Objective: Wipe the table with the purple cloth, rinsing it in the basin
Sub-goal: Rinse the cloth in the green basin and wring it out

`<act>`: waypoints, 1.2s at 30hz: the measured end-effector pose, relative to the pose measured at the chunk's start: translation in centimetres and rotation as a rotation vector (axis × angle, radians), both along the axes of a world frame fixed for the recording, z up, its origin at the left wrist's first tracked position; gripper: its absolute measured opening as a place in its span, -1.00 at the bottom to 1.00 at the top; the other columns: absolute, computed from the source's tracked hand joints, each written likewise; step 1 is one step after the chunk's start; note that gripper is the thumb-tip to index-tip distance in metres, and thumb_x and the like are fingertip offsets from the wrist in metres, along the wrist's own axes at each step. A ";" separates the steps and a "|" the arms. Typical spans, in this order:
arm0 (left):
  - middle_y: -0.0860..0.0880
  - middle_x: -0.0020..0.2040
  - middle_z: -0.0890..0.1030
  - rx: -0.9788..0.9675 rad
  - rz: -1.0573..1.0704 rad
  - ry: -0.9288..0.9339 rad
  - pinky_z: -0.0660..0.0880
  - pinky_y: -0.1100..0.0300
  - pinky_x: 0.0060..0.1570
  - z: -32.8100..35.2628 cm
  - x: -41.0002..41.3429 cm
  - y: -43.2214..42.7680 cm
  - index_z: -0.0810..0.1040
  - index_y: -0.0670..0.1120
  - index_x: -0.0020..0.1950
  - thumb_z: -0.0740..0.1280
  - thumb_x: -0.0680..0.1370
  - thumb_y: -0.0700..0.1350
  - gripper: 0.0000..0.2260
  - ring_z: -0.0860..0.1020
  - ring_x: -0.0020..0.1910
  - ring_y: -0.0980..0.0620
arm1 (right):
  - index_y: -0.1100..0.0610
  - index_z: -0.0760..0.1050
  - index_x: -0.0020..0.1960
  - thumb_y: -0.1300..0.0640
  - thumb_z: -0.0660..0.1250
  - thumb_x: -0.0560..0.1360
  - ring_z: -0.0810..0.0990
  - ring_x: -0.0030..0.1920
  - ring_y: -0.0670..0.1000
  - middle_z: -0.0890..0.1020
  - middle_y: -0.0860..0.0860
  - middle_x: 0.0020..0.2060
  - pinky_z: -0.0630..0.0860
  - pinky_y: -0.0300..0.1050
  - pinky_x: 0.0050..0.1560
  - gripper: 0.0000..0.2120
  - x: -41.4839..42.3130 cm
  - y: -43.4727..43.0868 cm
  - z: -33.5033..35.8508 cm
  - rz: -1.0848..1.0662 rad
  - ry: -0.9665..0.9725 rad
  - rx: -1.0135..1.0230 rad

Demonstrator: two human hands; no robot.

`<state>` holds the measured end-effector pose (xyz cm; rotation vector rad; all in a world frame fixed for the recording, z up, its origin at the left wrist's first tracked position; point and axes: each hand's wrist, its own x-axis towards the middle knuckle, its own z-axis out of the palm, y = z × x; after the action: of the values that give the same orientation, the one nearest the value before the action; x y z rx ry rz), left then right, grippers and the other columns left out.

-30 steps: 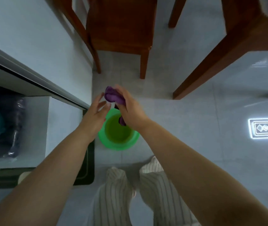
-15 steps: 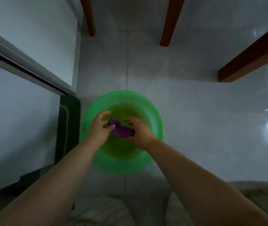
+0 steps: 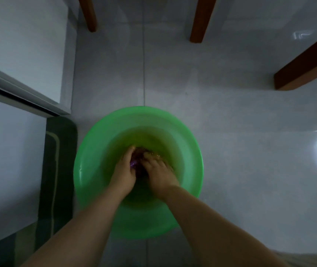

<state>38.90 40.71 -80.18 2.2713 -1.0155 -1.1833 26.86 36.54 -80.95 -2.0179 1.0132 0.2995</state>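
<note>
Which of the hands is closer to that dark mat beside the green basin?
Left. The left hand grips the purple cloth in the basin on the side toward the mat; the right hand grips it on the far side.

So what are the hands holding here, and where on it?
The purple cloth, bunched up in the green basin: the left hand grips its left side, the right hand its right side.

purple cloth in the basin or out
In. The purple cloth is bunched between the left hand and right hand, down inside the green basin.
</note>
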 end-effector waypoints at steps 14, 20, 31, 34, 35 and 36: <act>-0.05 -0.33 0.65 -0.014 0.747 0.554 0.52 0.12 -0.18 3.0 -2.0 -3.4 0.63 -0.03 -0.33 0.16 0.54 0.15 -0.59 0.60 -0.22 -0.05 | 0.14 0.44 -0.20 -0.08 0.08 0.59 0.57 -0.11 0.22 0.62 0.21 -0.17 0.49 0.03 -0.11 -0.64 5.0 -2.5 5.5 -0.766 -0.355 0.243; -0.18 0.16 0.51 -0.099 -0.057 -0.378 0.39 0.12 -0.03 2.4 0.5 -2.9 0.43 -0.01 0.19 0.14 0.56 0.06 -0.73 0.48 0.12 -0.19 | 0.14 0.29 0.30 0.13 0.16 0.57 0.48 0.14 0.22 0.46 0.20 0.19 0.41 0.06 0.10 -0.69 2.4 -4.3 3.4 -0.573 -0.256 0.040; -0.14 0.42 0.32 -0.051 0.058 0.094 0.26 0.23 0.30 0.3 0.1 0.2 0.14 -0.04 0.47 0.14 0.57 -0.26 -0.52 0.33 0.33 -0.06 | 0.03 0.27 0.42 0.13 0.09 0.58 -0.08 0.50 0.11 -0.03 0.03 0.53 -0.13 0.05 0.46 -0.60 1.8 0.5 0.2 -0.455 -0.070 0.140; -0.12 0.07 0.61 -0.043 0.733 0.578 0.52 0.33 -0.19 2.2 -2.2 -1.1 0.51 -0.12 0.17 0.13 0.58 -0.09 -0.74 0.57 -0.06 0.04 | 0.14 0.47 0.23 0.15 0.17 0.57 0.31 0.36 0.15 0.40 0.16 0.34 0.17 0.04 0.42 -0.73 4.0 1.4 2.1 -0.840 -0.355 0.439; -0.09 -0.13 0.66 -0.015 0.870 0.647 0.51 0.29 -0.34 2.7 -2.7 -1.4 0.58 -0.12 -0.02 0.14 0.57 0.00 -0.72 0.60 -0.20 0.04 | 0.13 0.50 0.14 0.13 0.20 0.56 0.39 0.26 0.15 0.47 0.14 0.23 0.26 0.06 0.36 -0.79 4.4 1.5 2.6 -0.921 -0.384 0.446; -0.05 -0.28 0.66 -0.005 0.916 0.673 0.49 0.26 -0.39 3.1 -2.9 -1.6 0.58 -0.11 -0.16 0.14 0.56 0.06 -0.67 0.60 -0.30 0.04 | 0.12 0.51 0.06 0.10 0.23 0.55 0.43 0.18 0.12 0.49 0.12 0.15 0.31 0.05 0.30 -0.84 4.5 1.4 2.9 -0.949 -0.383 0.398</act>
<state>35.99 39.15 -77.13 1.7320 0.2615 -1.3006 31.38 37.96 -78.03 -1.0199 1.3899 -0.3588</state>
